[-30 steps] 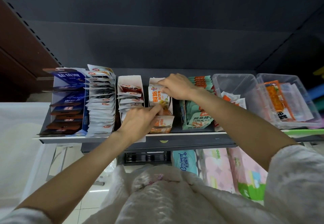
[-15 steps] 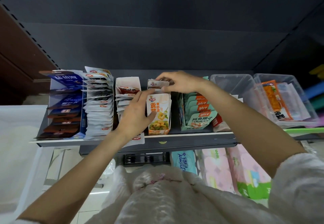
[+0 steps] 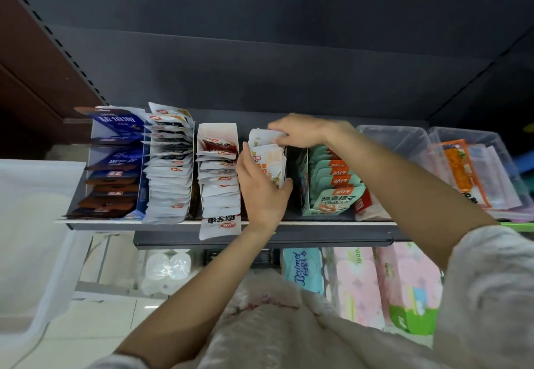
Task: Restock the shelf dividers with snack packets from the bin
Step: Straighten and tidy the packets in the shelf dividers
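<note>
Right now, in the head view, your left hand (image 3: pixel 261 192) sits at centre frame with fingers curled around the front of a stack of white-and-orange snack packets (image 3: pixel 267 160), thumb on the far side. Your right hand (image 3: pixel 300 131), just above it, pinches the rearmost packets at the back of that stack. To the right stands a teal carton of packets (image 3: pixel 332 183); the clear bin (image 3: pixel 404 143) lies further right on the shelf (image 3: pixel 318 222).

Open space above the packed dividers (image 3: pixel 170 166); clear bins (image 3: pixel 404 140) rightward
</note>
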A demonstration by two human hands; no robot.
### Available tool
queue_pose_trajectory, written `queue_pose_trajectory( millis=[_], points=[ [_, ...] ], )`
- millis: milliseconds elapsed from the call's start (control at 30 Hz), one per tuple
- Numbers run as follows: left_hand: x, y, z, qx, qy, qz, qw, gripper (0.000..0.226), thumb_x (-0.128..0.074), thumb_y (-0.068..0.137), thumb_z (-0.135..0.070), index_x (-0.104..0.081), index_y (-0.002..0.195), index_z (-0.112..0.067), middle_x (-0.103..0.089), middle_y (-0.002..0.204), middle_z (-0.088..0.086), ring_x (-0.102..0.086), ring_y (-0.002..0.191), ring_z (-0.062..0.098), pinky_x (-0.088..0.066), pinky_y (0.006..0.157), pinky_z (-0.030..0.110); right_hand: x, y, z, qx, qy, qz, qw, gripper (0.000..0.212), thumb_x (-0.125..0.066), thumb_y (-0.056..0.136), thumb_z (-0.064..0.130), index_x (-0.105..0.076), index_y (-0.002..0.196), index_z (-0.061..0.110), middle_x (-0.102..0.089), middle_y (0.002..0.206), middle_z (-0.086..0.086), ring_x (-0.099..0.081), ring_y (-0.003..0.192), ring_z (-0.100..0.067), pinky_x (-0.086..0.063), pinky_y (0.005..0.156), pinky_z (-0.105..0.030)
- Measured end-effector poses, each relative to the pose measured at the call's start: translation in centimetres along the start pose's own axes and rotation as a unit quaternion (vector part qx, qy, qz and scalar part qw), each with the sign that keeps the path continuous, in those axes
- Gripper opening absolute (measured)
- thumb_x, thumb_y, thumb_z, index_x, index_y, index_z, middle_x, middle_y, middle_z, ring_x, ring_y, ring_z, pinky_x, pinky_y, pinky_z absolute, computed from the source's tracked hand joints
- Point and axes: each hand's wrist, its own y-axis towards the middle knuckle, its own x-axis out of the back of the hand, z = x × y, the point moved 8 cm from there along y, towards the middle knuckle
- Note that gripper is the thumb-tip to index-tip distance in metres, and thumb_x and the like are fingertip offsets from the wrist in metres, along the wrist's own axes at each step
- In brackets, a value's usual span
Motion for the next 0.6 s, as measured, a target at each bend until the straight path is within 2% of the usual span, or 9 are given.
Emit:
queue_pose_trajectory(
  millis=[100,200,267,367,467,533,600],
  points=[
    [0.2,-0.3,-0.2,-0.034,0.013,-0.035,0.999,0.106,-0.081,0.068,-0.01,-0.013,0.149,-0.008,-0.024,0.144,0.017,-0.027,0.134,0.026,-0.025,0.111,0.027,-0.6,0.8,-0.3,-0.016,-0.006,0.022,1.0,0.022,-0.045,0.099,0.024,-0.043,0.08,0.013,-0.044,0.075,0.006,-0.044,0.068,-0.014,-0.029,0.055,-0.027],
    [0.1,-0.5,0.0,-0.049,0.014,-0.046,0.998,0.105,-0.08,0.067,-0.001,-0.015,0.148,-0.007,-0.024,0.145,0.015,-0.027,0.136,0.027,-0.029,0.114,0.038,-0.9,1.2,-0.5,-0.028,0.026,0.035,0.999,0.022,-0.046,0.098,0.023,-0.045,0.077,0.015,-0.048,0.08,0.003,-0.044,0.071,-0.014,-0.031,0.058,-0.027],
    [0.1,-0.5,0.2,-0.048,0.011,-0.045,0.998,0.105,-0.079,0.067,0.002,-0.014,0.149,-0.007,-0.022,0.146,0.015,-0.026,0.138,0.027,-0.029,0.114,0.04,-1.0,1.3,-0.7,-0.032,0.053,0.042,0.997,0.014,-0.047,0.097,0.019,-0.051,0.088,0.009,-0.054,0.092,-0.005,-0.047,0.081,-0.018,-0.034,0.067,-0.031],
    [0.2,-0.6,0.1,-0.04,0.003,-0.038,0.998,0.106,-0.079,0.067,0.001,-0.012,0.149,-0.008,-0.024,0.148,0.014,-0.024,0.139,0.026,-0.024,0.116,0.034,-1.1,1.4,-0.9,-0.045,0.086,0.054,0.994,0.02,-0.047,0.097,0.017,-0.056,0.103,0.001,-0.057,0.106,-0.011,-0.049,0.09,-0.02,-0.037,0.075,-0.032],
    [0.0,-0.6,0.3,-0.028,-0.008,-0.021,0.999,0.105,-0.078,0.071,-0.007,-0.009,0.15,-0.01,-0.023,0.152,0.009,-0.021,0.141,0.021,-0.017,0.115,0.024,-0.1,0.4,-0.2,-0.043,0.104,0.062,0.992,0.027,-0.048,0.096,0.018,-0.052,0.121,0.007,-0.056,0.114,-0.005,-0.052,0.103,-0.018,-0.037,0.08,-0.029],
    [-0.2,-0.5,0.7,-0.012,-0.044,0.001,0.999,0.101,-0.075,0.075,-0.013,-0.009,0.151,-0.015,-0.023,0.154,0.004,-0.021,0.142,0.017,-0.018,0.116,0.026,1.9,-1.2,0.4,-0.031,0.102,-0.001,0.994,0.045,-0.051,0.095,0.014,-0.041,0.138,0.015,-0.051,0.133,-0.001,-0.048,0.121,-0.015,-0.035,0.093,-0.022],
    [-0.2,-0.4,1.0,0.004,-0.103,0.022,0.994,0.092,-0.069,0.079,-0.018,-0.011,0.15,-0.023,-0.028,0.151,-0.004,-0.031,0.138,0.007,-0.032,0.113,0.032,4.4,-4.2,1.1,-0.025,0.148,-0.152,0.977,0.054,-0.048,0.093,0.006,-0.034,0.145,0.015,-0.042,0.146,-0.003,-0.04,0.132,-0.015,-0.031,0.104,-0.021]
  ],
)
